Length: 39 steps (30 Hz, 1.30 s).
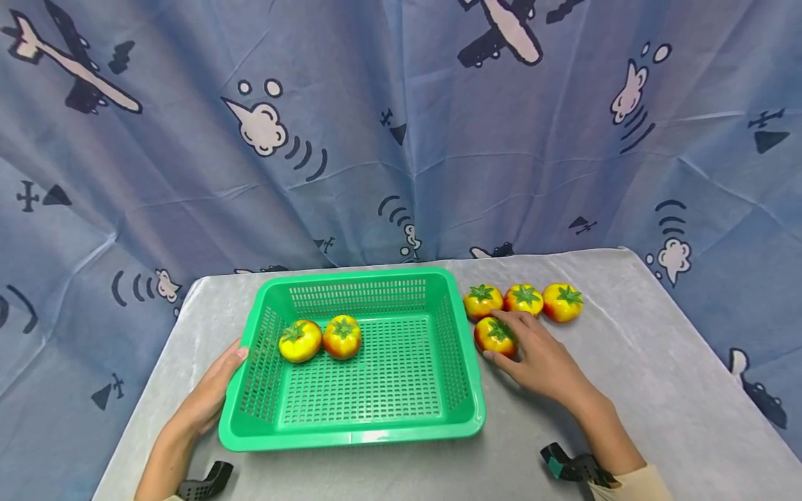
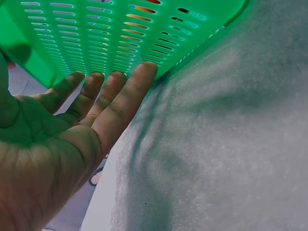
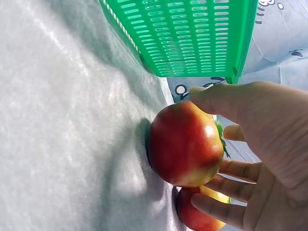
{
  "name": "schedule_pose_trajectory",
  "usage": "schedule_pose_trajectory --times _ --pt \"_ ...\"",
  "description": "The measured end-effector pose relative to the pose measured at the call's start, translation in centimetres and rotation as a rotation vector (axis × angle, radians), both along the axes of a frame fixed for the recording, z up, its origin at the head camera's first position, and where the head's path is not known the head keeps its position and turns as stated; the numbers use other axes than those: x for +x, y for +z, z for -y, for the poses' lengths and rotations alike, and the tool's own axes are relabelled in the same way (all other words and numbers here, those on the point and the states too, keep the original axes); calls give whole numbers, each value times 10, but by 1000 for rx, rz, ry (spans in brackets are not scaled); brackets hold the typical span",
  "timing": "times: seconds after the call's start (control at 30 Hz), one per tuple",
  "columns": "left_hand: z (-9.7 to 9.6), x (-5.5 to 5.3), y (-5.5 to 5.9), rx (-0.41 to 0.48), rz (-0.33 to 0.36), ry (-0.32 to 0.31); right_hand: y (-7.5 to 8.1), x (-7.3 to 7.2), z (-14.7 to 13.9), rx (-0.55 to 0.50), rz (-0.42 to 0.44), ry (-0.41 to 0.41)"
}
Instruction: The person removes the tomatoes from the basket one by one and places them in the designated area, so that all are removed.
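A shiny red-and-yellow tomato [image 1: 491,337] with a green leafy top sits on the table, right of the green basket [image 1: 351,438]. My right hand [image 1: 548,362] holds this tomato between thumb and fingers; in the right wrist view the thumb [image 3: 219,102] lies at one edge and fingertips near the other. My left hand [image 1: 211,390] rests against the basket's left side, its fairly straight fingers [image 2: 120,106] touching the slotted outer wall. Inside the basket, two more tomatoes, a left one [image 1: 300,341] and a right one [image 1: 342,337], lie side by side.
Behind my right hand stand three tomatoes in a row: a left one [image 1: 483,302], a middle one [image 1: 523,298] and a right one [image 1: 562,303]. A pale cloth covers the table [image 1: 651,376]. A blue curtain [image 1: 351,209] with airplane prints hangs behind it.
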<state>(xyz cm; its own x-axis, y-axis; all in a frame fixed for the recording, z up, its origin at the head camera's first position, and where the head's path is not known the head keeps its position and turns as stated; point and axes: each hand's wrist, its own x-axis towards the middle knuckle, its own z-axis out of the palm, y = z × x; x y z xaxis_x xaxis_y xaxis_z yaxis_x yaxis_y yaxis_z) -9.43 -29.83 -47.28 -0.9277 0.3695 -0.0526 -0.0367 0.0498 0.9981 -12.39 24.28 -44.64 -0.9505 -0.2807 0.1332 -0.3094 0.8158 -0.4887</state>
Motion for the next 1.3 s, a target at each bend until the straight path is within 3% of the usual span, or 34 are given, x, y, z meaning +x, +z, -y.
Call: schedule_pose_trajectory --times 0.3,0.57,0.8,1.3 --pt "0 0 -2 0 9 16 1 1 1 -31 -37 34" --pt "-6 -2 -4 8 14 -16 9 7 -6 -55 -17 25" --pt "-3 0 1 3 16 22 14 2 0 -75 -30 63" --pt "-1 -2 -1 5 -13 4 41 -3 23 -72 -70 134"
